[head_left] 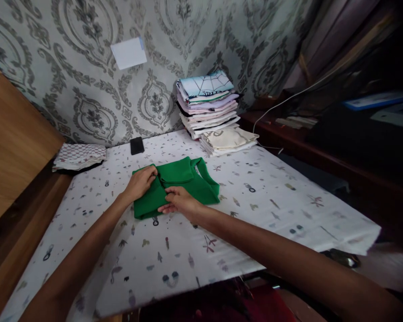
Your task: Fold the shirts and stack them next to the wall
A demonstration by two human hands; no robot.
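Note:
A green polo shirt (184, 183), folded into a small rectangle with its collar up, lies on a table covered by a white patterned cloth (272, 210). My left hand (140, 182) rests on the shirt's left edge, fingers curled and pressing the fabric near the collar. My right hand (179, 200) lies on the shirt's front edge, fingers stretched leftward and flat against the fabric.
A tall stack of folded clothes (208, 105) stands at the back against the wallpapered wall, with a cream folded garment (228, 139) in front of it. A black phone (137, 145) and a folded patterned cloth (79, 156) lie at the back left. A wooden panel (13, 143) rises at left.

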